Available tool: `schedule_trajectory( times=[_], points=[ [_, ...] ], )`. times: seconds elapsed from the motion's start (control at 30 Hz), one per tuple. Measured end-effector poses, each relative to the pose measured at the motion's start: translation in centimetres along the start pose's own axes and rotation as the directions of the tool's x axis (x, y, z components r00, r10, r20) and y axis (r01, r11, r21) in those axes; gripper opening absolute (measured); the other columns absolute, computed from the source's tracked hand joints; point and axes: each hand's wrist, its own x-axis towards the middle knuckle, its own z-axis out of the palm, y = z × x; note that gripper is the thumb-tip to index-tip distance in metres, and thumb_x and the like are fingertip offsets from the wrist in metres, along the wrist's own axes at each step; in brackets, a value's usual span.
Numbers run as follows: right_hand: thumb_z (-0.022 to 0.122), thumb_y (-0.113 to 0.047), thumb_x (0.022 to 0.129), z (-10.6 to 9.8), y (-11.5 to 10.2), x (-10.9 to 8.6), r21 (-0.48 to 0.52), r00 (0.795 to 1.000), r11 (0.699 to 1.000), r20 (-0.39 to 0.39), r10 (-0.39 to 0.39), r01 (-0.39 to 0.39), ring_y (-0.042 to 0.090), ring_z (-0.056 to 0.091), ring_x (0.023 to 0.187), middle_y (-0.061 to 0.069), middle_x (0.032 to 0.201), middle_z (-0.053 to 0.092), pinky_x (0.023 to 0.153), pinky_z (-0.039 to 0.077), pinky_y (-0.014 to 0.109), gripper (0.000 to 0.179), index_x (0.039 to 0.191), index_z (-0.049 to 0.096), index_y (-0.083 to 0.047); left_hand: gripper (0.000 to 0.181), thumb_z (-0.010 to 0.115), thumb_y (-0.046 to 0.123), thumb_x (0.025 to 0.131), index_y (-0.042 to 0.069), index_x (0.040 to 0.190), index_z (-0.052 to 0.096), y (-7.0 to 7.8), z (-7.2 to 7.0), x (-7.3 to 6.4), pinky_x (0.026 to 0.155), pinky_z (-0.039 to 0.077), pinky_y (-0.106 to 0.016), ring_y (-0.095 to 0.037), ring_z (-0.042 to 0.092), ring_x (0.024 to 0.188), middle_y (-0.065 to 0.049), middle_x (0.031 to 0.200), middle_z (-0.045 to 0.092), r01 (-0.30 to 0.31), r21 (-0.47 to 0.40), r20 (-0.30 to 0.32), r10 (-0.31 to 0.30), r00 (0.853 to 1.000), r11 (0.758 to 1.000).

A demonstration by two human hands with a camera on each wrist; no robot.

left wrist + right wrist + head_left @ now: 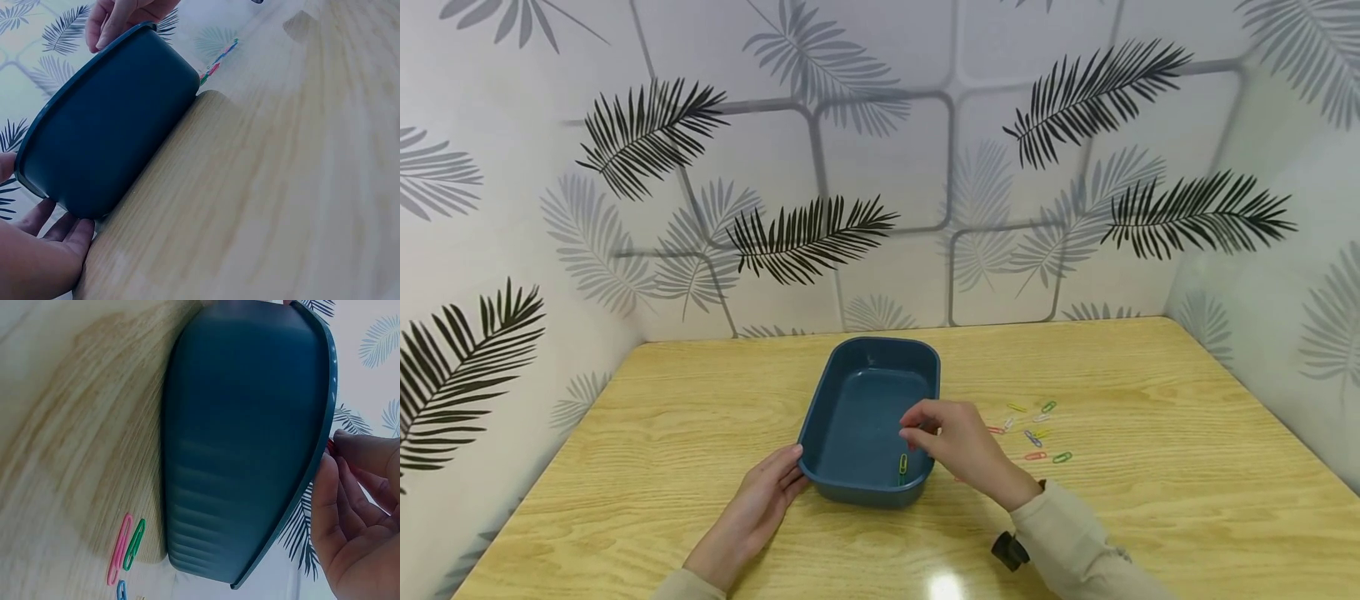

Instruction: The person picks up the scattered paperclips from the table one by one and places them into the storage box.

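A dark blue rectangular plastic bin stands on the table. At its near left corner my left hand holds it, thumb at the rim and fingers against the outer wall. Over the bin's right side, my right hand pinches a small red paper clip between thumb and forefinger, mostly hidden by the fingertips. Inside the bin, near its front wall, lies a yellow paper clip with a green one just below it.
Right of the bin, several loose paper clips are scattered on the wooden table, among them a green one, a red one and a blue one. A leaf-patterned wall rises behind the table.
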Motion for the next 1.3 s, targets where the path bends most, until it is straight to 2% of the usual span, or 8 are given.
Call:
schedule_trajectory(
  times=[0.4,0.9,0.97,1.07,1.2,1.3],
  points=[
    [0.073,-0.006,0.086,0.3,0.0,0.0,-0.018,1.0,1.0,0.017,-0.002,0.003,0.007,0.06,0.074,-0.003,0.087,0.067,0.067,0.052,0.025,0.008,0.093,0.071,-0.008,0.044,0.052,0.018,0.101,-0.012,0.133,0.042,-0.1,0.0,-0.1,0.093,0.046,-0.03,-0.017,0.054,0.108,-0.016,0.124,0.054,-0.002,-0.016,-0.02,0.002,1.0,1.0],
    [0.071,-0.008,0.088,-0.3,0.3,0.0,0.005,0.999,1.0,0.038,0.008,-0.008,0.009,0.061,0.076,-0.002,0.089,0.068,0.065,0.052,0.025,0.009,0.098,0.071,-0.007,0.049,0.052,0.021,0.101,-0.011,0.136,0.04,-0.2,-0.2,-0.1,0.094,0.045,-0.029,-0.016,0.054,0.11,-0.015,0.127,0.053,0.008,-0.009,-0.005,-0.008,1.0,1.0],
    [0.071,-0.009,0.089,-0.9,0.7,0.0,0.0,0.999,1.0,0.03,0.025,-0.025,0.01,0.062,0.077,-0.002,0.09,0.068,0.065,0.052,0.026,0.01,0.099,0.071,-0.007,0.049,0.052,0.02,0.101,-0.012,0.135,0.039,-0.2,-0.2,0.0,0.094,0.045,-0.029,-0.016,0.054,0.109,-0.015,0.126,0.053,0.011,-0.01,-0.001,-0.011,1.0,1.0],
    [0.071,-0.011,0.089,-2.2,1.7,0.2,-0.016,0.996,0.995,-0.009,0.094,-0.094,0.013,0.063,0.079,-0.001,0.091,0.069,0.064,0.053,0.027,0.012,0.101,0.071,-0.006,0.048,0.052,0.02,0.101,-0.012,0.135,0.04,-0.1,-0.2,0.0,0.094,0.046,-0.029,-0.016,0.054,0.108,-0.014,0.125,0.054,0.013,-0.007,0.006,-0.013,1.0,1.0],
    [0.07,-0.011,0.09,-4.6,3.8,0.7,-0.037,0.979,0.981,-0.075,0.19,-0.193,0.019,0.065,0.08,0.007,0.094,0.07,0.059,0.054,0.027,0.016,0.103,0.07,-0.002,0.05,0.052,0.021,0.101,-0.012,0.137,0.039,0.0,-0.1,0.0,0.094,0.045,-0.029,-0.017,0.054,0.111,-0.017,0.128,0.053,0.002,0.002,0.015,-0.002,1.0,1.0],
    [0.069,-0.012,0.091,-6.4,5.5,0.8,-0.067,0.968,0.967,-0.078,0.24,-0.245,0.024,0.065,0.082,0.013,0.098,0.069,0.059,0.054,0.027,0.02,0.105,0.069,0.002,0.051,0.051,0.02,0.101,-0.013,0.137,0.037,0.1,0.0,0.0,0.095,0.045,-0.029,-0.017,0.053,0.112,-0.018,0.13,0.051,-0.004,0.003,0.026,0.004,1.0,1.0]
  ],
)
